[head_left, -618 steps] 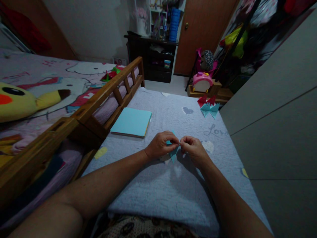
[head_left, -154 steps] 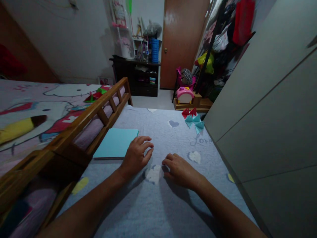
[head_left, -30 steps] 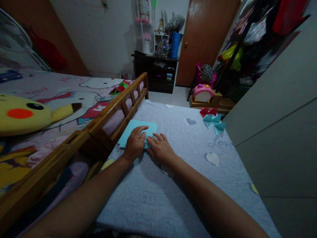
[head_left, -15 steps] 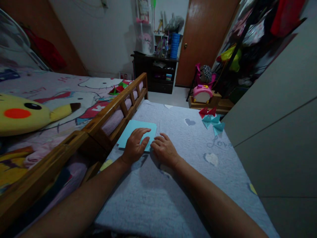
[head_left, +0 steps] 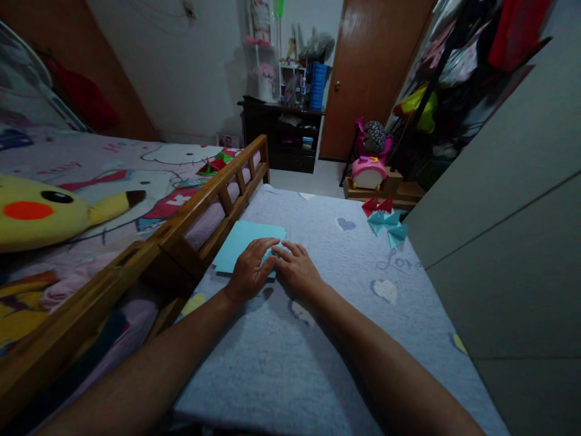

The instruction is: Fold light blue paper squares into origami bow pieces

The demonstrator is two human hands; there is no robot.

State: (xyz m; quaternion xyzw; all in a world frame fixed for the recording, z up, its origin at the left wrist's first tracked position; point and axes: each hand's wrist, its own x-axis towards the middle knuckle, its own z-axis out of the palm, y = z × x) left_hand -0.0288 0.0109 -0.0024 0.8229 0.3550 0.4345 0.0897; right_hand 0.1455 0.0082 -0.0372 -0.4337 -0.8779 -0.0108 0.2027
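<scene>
Left hand [head_left: 249, 274] is lying palm-down, fingers flat, on the near right corner of the blue paper stack [head_left: 242, 241], not gripping. Right hand [head_left: 297, 270] is touching that same corner with its fingertips; can't tell if it's pinching a sheet. Stack is sitting on the grey bedsheet [head_left: 318, 339], just beside the wooden rail [head_left: 200, 200]. Folded paper pieces [head_left: 385, 218] are lying well apart, far right.
</scene>
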